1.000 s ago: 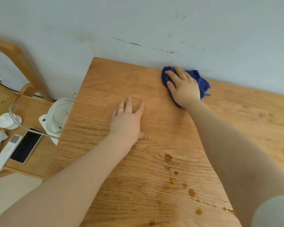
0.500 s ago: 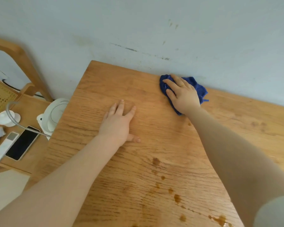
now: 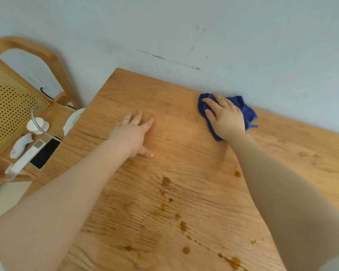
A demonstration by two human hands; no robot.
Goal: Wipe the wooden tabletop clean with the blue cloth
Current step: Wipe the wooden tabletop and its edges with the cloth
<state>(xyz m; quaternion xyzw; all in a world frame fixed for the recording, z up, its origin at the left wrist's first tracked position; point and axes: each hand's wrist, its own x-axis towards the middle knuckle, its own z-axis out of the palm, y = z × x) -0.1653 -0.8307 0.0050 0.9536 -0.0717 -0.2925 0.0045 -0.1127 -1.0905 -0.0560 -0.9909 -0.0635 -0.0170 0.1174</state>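
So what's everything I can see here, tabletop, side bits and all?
table: one, light wood, against the wall
cloth: one, blue, far edge of the table, under the right hand
stains: several, brown, scattered on the near part of the table
wall: pale blue-grey, dark scuff marks
chair: one, wood with woven back, far left
phone: one, black, on the low wooden surface left of the table
remote: one, white, beside the phone
left hand: flat on the bare table
right hand: pressing the cloth, ring on one finger
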